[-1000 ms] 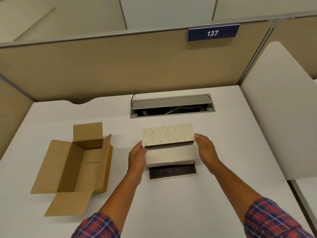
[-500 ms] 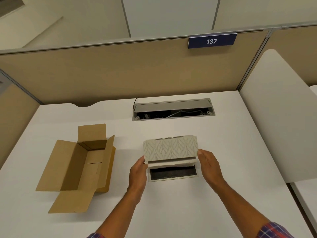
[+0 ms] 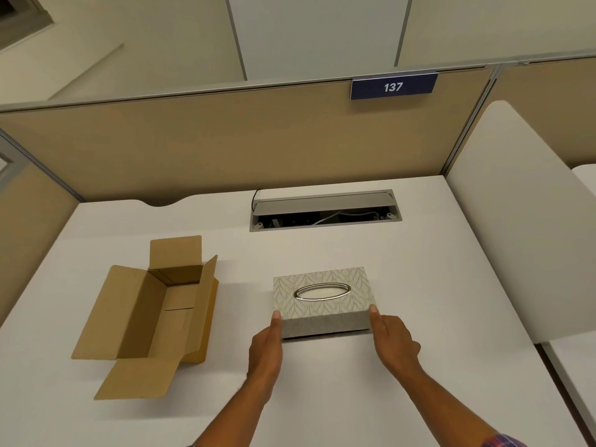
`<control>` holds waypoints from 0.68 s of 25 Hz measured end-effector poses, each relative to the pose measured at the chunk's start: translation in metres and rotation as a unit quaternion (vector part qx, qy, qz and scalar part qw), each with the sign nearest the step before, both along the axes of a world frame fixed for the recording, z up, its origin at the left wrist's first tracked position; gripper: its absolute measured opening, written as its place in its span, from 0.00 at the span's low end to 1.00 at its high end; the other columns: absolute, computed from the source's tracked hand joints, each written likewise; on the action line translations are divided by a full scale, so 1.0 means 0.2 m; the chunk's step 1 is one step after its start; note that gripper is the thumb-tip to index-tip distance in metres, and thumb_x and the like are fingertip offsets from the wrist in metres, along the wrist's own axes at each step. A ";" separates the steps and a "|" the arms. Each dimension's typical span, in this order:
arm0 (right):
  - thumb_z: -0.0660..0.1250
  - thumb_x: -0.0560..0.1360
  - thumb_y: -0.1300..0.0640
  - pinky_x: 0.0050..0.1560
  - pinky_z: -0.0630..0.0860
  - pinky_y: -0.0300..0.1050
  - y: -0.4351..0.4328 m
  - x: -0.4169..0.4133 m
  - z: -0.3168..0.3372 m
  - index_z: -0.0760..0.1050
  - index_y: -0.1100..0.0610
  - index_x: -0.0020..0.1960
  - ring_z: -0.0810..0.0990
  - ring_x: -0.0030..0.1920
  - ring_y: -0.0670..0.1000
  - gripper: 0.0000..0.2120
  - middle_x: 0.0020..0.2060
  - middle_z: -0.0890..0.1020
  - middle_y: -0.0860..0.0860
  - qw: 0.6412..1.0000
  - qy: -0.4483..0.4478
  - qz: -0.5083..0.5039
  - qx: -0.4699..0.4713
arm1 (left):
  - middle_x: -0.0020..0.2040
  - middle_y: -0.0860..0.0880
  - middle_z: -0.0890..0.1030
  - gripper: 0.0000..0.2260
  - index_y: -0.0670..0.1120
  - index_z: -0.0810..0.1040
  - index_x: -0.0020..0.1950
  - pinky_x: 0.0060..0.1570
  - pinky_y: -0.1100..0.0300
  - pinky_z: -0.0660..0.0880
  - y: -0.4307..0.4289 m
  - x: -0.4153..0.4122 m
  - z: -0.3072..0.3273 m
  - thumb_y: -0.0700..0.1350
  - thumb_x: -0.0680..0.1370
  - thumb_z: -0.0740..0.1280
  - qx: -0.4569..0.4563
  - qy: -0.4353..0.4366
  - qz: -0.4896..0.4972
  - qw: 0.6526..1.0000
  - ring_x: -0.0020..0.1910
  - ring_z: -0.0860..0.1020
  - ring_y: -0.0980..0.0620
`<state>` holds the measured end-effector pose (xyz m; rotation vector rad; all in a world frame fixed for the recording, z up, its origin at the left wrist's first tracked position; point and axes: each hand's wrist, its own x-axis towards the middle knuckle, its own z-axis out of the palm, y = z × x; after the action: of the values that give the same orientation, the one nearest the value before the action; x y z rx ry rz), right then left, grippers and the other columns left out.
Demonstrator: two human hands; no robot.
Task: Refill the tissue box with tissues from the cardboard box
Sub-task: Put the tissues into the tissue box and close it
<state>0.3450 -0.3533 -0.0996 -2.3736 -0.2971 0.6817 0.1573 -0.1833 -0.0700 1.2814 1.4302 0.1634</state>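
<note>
The tissue box (image 3: 322, 306) sits flat on the white desk (image 3: 322, 398). It has a grey leaf pattern and an oval metal ring on top, with white tissue showing in the opening. A thin dark gap shows along its near bottom edge. My left hand (image 3: 266, 346) touches the near left corner and my right hand (image 3: 394, 341) the near right corner, holding the box between them. To the left lies the open cardboard box (image 3: 154, 317), flaps spread; no tissues show inside it.
An open cable hatch (image 3: 325, 211) is set into the desk behind the tissue box. Beige partitions (image 3: 225, 146) close the back and left, with a blue "137" sign (image 3: 393, 87). A white side panel (image 3: 516, 237) stands at the right.
The patterned cover stood tilted on edge above the white tissue stack and dark base. Now it lies flat over them, oval opening facing up. Both hands have come down to its near corners.
</note>
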 end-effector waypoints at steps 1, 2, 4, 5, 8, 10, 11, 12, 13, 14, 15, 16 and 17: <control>0.43 0.76 0.24 0.60 0.69 0.59 0.00 -0.01 -0.01 0.73 0.50 0.34 0.79 0.42 0.48 0.36 0.38 0.82 0.45 1.000 0.002 0.004 -0.010 | 0.40 0.50 0.78 0.26 0.49 0.75 0.41 0.49 0.53 0.71 0.00 0.01 -0.01 0.69 0.82 0.56 0.003 0.017 -0.003 1.000 0.40 0.75 0.53; 0.43 0.75 0.23 0.60 0.69 0.59 -0.01 -0.01 -0.03 0.74 0.50 0.35 0.79 0.42 0.48 0.36 0.38 0.82 0.45 1.000 0.004 0.007 -0.019 | 0.43 0.49 0.80 0.25 0.48 0.78 0.44 0.52 0.52 0.72 -0.01 0.02 -0.01 0.67 0.83 0.56 0.003 0.032 -0.010 0.999 0.42 0.76 0.53; 0.43 0.75 0.24 0.60 0.70 0.59 -0.02 -0.02 -0.05 0.74 0.49 0.34 0.80 0.44 0.50 0.35 0.39 0.83 0.46 0.999 0.008 0.017 -0.034 | 0.51 0.45 0.83 0.27 0.43 0.82 0.57 0.55 0.51 0.75 -0.02 0.03 -0.04 0.65 0.84 0.56 0.004 0.048 -0.030 0.998 0.48 0.80 0.49; 0.43 0.76 0.24 0.60 0.70 0.59 -0.02 -0.02 -0.06 0.74 0.49 0.35 0.81 0.45 0.52 0.35 0.41 0.83 0.47 0.999 0.006 0.024 -0.043 | 0.56 0.44 0.84 0.27 0.42 0.81 0.63 0.57 0.51 0.76 -0.02 0.03 -0.05 0.64 0.85 0.56 0.006 0.053 -0.039 0.998 0.53 0.81 0.46; 0.46 0.81 0.29 0.61 0.71 0.60 -0.04 -0.03 -0.08 0.75 0.48 0.38 0.81 0.52 0.55 0.31 0.48 0.84 0.50 0.996 -0.008 0.048 -0.070 | 0.62 0.44 0.82 0.26 0.42 0.77 0.71 0.59 0.51 0.76 -0.02 0.02 -0.07 0.61 0.86 0.57 0.015 0.060 -0.060 0.996 0.58 0.80 0.45; 0.46 0.82 0.32 0.62 0.71 0.60 -0.04 -0.04 -0.08 0.76 0.48 0.41 0.80 0.55 0.56 0.29 0.52 0.83 0.52 0.995 -0.013 0.057 -0.083 | 0.58 0.46 0.81 0.26 0.42 0.77 0.71 0.56 0.53 0.74 -0.02 0.01 -0.08 0.61 0.86 0.57 0.025 0.060 -0.069 0.995 0.55 0.79 0.47; 0.46 0.83 0.32 0.62 0.70 0.60 -0.04 -0.04 -0.08 0.76 0.48 0.43 0.80 0.56 0.57 0.28 0.54 0.82 0.52 0.994 -0.011 0.058 -0.088 | 0.58 0.47 0.81 0.26 0.42 0.77 0.71 0.56 0.53 0.74 -0.02 0.01 -0.08 0.61 0.86 0.57 0.027 0.061 -0.071 0.995 0.55 0.79 0.48; 0.45 0.83 0.32 0.63 0.70 0.60 -0.03 -0.05 -0.07 0.76 0.48 0.46 0.79 0.57 0.57 0.28 0.55 0.82 0.53 0.994 -0.009 0.057 -0.094 | 0.58 0.47 0.80 0.26 0.42 0.77 0.72 0.56 0.53 0.75 -0.02 0.00 -0.08 0.61 0.86 0.57 0.029 0.060 -0.073 0.995 0.56 0.79 0.48; 0.44 0.83 0.33 0.63 0.69 0.60 -0.02 -0.05 -0.07 0.76 0.49 0.47 0.79 0.58 0.57 0.28 0.56 0.81 0.53 0.993 -0.006 0.058 -0.099 | 0.59 0.47 0.80 0.26 0.43 0.77 0.72 0.58 0.52 0.76 -0.01 0.01 -0.08 0.61 0.86 0.57 0.029 0.059 -0.073 0.995 0.57 0.79 0.47; 0.43 0.83 0.33 0.63 0.69 0.60 -0.01 -0.05 -0.06 0.76 0.49 0.49 0.79 0.59 0.58 0.28 0.57 0.81 0.54 0.993 -0.002 0.059 -0.103 | 0.60 0.47 0.80 0.26 0.42 0.76 0.73 0.60 0.51 0.76 0.01 0.02 -0.08 0.61 0.86 0.58 0.028 0.056 -0.070 0.996 0.58 0.79 0.46; 0.43 0.83 0.33 0.63 0.69 0.61 0.01 -0.04 -0.06 0.76 0.49 0.51 0.79 0.59 0.58 0.29 0.58 0.81 0.54 0.993 0.004 0.061 -0.104 | 0.61 0.46 0.81 0.26 0.42 0.76 0.73 0.61 0.50 0.76 0.03 0.03 -0.08 0.61 0.86 0.58 0.027 0.051 -0.066 0.996 0.59 0.79 0.45; 0.43 0.83 0.33 0.64 0.68 0.61 0.03 -0.04 -0.05 0.77 0.50 0.53 0.79 0.61 0.58 0.30 0.59 0.81 0.54 0.993 0.015 0.059 -0.101 | 0.60 0.46 0.80 0.27 0.42 0.76 0.73 0.60 0.50 0.76 0.06 0.05 -0.07 0.61 0.86 0.58 0.025 0.048 -0.062 0.997 0.58 0.78 0.45; 0.43 0.83 0.33 0.64 0.67 0.61 0.05 -0.04 -0.04 0.78 0.51 0.56 0.78 0.62 0.59 0.31 0.60 0.81 0.54 0.994 0.027 0.054 -0.096 | 0.59 0.46 0.79 0.27 0.41 0.76 0.73 0.59 0.51 0.75 0.08 0.06 -0.07 0.61 0.86 0.58 0.023 0.046 -0.059 0.997 0.57 0.78 0.46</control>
<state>0.3373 -0.3432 -0.1086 -2.5296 -0.3527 0.8566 0.1695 -0.1664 -0.0831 1.4226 1.4296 0.0581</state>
